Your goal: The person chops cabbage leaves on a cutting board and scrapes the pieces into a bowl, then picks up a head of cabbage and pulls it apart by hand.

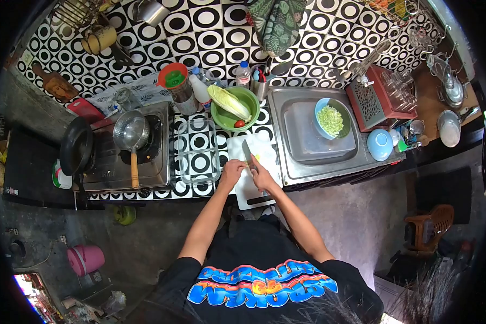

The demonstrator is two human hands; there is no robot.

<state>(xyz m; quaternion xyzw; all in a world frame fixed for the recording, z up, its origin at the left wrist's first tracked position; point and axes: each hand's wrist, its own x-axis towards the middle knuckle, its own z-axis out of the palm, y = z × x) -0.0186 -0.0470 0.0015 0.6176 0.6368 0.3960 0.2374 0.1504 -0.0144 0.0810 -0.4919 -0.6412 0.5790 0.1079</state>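
My right hand point(261, 175) is closed around a kitchen knife point(246, 150), its blade pointing away from me over the white cutting board point(248, 196). Just left of the blade, my left hand point(233, 173) has its fingers bent together at the board; what they pinch is too small to make out. A small yellow-green piece point(257, 156) shows beside the knife. Beyond the board, a green bowl point(220, 120) holds a napa cabbage point(228, 102) and a small red tomato point(239, 123). To the right, a light blue bowl point(318, 125) contains chopped pale-green vegetable point(330, 120).
The blue bowl rests on a plastic container point(308, 150) in the sink point(284, 171). A clear glass dish point(217, 171) lies left of the board. Farther left, a saucepan point(130, 129) and a black frying pan point(75, 146) sit at the stove point(103, 175). Bottles stand behind the green bowl.
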